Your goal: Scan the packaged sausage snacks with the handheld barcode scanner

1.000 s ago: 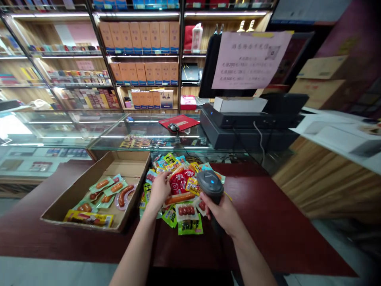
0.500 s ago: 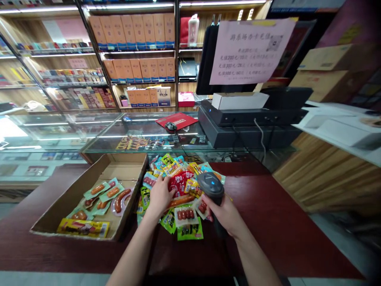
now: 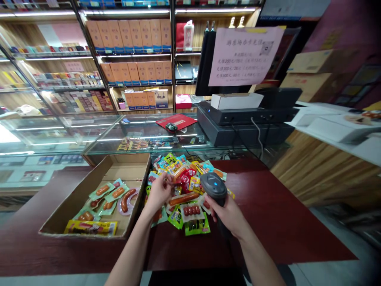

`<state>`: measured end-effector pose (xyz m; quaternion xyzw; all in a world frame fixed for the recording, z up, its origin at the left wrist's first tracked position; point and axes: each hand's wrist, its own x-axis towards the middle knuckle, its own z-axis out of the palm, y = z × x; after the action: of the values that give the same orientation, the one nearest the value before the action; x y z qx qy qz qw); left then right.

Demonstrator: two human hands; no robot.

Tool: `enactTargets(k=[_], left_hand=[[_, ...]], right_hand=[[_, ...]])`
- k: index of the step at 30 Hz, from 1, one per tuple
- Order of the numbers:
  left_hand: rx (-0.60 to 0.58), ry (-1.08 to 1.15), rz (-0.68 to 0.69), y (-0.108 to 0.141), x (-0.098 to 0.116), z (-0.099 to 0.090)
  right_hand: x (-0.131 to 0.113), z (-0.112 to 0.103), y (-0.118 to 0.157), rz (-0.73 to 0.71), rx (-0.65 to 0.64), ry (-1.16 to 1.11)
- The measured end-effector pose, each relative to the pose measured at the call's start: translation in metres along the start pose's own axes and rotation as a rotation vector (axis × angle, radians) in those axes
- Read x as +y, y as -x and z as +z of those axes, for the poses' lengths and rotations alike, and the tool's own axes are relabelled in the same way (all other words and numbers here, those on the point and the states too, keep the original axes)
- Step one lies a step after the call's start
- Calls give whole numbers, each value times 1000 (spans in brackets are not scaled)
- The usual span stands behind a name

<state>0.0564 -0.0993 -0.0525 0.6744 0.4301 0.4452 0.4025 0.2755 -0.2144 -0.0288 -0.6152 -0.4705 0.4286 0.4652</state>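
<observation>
Left hand [image 3: 159, 191]: fingers pinched together over the pile's left side; cannot tell if they hold a pack.
Right hand [image 3: 225, 215]: closed firmly round the scanner's grip.
Scanner [image 3: 212, 186]: dark handheld unit, head up, at the pile's right side.
Pile of packs [image 3: 190, 183]: loose heap of bright sausage snacks on the counter, under and between both hands, at 12 o'clock from the wrists.
Open room: bare red counter [image 3: 276, 210] at 3 o'clock from the right hand; narrow strip at 6 o'clock below the pile.
Edges: counter's near edge at 6 o'clock; far edge at 12 o'clock, against the glass case [image 3: 143, 145].
Cardboard box [image 3: 127, 167]: open, at 9 o'clock, its right wall just beside the pile, blocking leftward moves; holds more sausage packs [image 3: 113, 194].
Beyond: black machine [image 3: 244, 125] on the glass at 1 o'clock, white box [image 3: 236, 101] on top; red mat [image 3: 175, 121] at 12 o'clock.
</observation>
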Motion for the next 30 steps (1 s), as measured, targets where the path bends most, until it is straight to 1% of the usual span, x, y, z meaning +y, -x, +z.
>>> enactTargets(k=[1, 3, 6, 7, 9, 12, 14, 16, 18, 20, 22, 24, 26, 28, 30], left_hand=[[-14, 60, -6, 3, -1, 0], [-69, 103, -69, 7, -5, 0], [-135, 9, -150, 11, -10, 1], [-129, -40, -147, 12, -12, 2], [-79, -142, -107, 14, -15, 3], [-50, -292, -65, 15, -18, 6], [-58, -388, -98, 14, -18, 7], [-67, -458, -158, 11, -16, 8], [-92, -501, -208, 8, -13, 8], [-115, -525, -225, 6, -8, 8], [-102, -562, -199, 8, -2, 6], [-99, -615, -127, 13, 4, 4], [-180, -626, -56, 19, 7, 0], [-307, -565, -8, 24, 6, -4], [-381, -481, 12, 27, 5, -8]], right_hand=[[-1, 1, -3, 1, 9, -5], [-4, 2, -9, 7, 21, -13], [-4, 2, -14, 22, -16, -20], [-3, 2, -14, 27, -36, -23], [0, 0, -13, 42, -63, -28], [2, -2, -11, 83, -61, -36], [2, -4, -10, 100, -59, -47], [1, -5, -10, 98, -82, -51], [0, -5, -11, 93, -116, -46], [0, -6, -13, 95, -130, -43], [0, -6, -15, 97, -130, -52], [1, -6, -17, 87, -128, -67], [2, -6, -19, 84, -132, -76], [3, -4, -22, 98, -133, -85], [5, -1, -24, 108, -139, -89]])
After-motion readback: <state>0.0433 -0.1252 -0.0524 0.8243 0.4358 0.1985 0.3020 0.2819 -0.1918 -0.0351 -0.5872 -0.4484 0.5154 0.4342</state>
